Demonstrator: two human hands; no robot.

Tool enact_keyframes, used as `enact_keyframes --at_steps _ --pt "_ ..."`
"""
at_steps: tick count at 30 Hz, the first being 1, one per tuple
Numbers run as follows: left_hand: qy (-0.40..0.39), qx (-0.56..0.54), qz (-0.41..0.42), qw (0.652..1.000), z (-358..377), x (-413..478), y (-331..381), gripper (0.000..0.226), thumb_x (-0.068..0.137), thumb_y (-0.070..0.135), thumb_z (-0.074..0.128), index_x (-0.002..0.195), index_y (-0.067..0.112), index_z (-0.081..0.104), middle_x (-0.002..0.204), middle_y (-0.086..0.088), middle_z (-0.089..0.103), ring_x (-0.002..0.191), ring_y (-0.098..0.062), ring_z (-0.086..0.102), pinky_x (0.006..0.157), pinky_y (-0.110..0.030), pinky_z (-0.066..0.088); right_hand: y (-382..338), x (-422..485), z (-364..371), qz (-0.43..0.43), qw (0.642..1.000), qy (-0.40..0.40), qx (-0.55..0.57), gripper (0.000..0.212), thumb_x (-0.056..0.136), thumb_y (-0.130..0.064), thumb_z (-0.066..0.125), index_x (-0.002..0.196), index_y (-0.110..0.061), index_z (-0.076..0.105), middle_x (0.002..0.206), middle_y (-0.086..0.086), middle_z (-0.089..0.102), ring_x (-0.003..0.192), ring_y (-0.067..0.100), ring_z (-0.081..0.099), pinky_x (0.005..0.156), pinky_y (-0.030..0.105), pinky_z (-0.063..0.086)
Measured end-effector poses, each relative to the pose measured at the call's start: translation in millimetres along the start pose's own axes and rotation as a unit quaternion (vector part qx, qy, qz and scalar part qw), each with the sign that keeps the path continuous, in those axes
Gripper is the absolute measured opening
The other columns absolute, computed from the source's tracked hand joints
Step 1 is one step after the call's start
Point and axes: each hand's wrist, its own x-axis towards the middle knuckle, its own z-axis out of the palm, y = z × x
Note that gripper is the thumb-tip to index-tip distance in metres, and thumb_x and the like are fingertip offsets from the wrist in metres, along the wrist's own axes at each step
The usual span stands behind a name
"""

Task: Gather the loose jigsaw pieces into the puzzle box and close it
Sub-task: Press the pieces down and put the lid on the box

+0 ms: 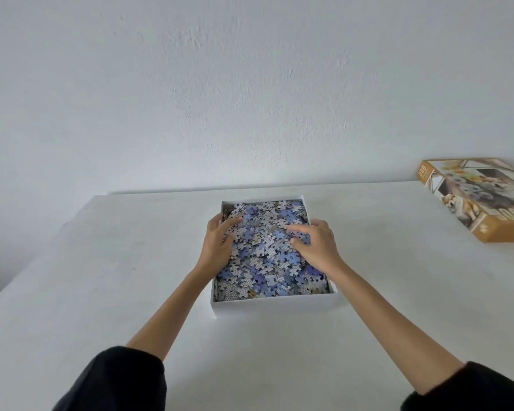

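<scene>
Head view: a matte white rectangular table (101, 277) carries a shallow white cardboard box tray (275, 305), heaped with blue-and-grey knobbed jigsaw pieces (264, 262). Far right of the tray lies a glossy orange picture lid (481, 200). Left hand (220, 241) and right hand (316, 241) rest spread-fingered on the heap, gripping nothing.

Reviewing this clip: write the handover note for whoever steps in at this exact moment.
Left hand: open, fingers resting on the jigsaw pieces by the box's left wall.
Right hand: open, fingers spread on the pieces toward the right wall.
Box: open, heaped with pieces, mid-table.
Lid: printed side up, lying apart at the table's far right.
Done: the pieces appear gathered in the box.
Left: probably level the heap, fetch the lid, close the box.
</scene>
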Motion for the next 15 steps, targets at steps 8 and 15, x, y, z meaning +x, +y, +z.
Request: enact_keyframes --at_steps 8,15 --pt "0.008 0.006 0.011 1.000 -33 -31 -14 0.071 0.072 -0.025 0.026 0.122 0.016 0.055 0.145 -0.010 0.028 0.138 -0.022 0.021 0.104 -0.020 0.015 -29 -28 23 -0.012 1.000 0.005 -0.002 0.036 0.090 -0.016 0.054 0.125 -0.023 0.056 0.143 0.016 0.030 0.136 0.027 0.020 0.107 0.034 0.017" --pt "0.002 0.011 0.035 0.999 -51 -50 -20 0.071 0.068 -0.027 0.027 0.123 0.011 0.053 0.140 -0.011 0.034 0.135 -0.021 0.025 0.101 -0.011 0.014 -42 -49 36 -0.006 1.000 0.018 -0.001 0.035 0.090 -0.016 0.053 0.125 -0.023 0.056 0.144 0.016 0.029 0.137 0.026 0.018 0.108 0.034 0.016"
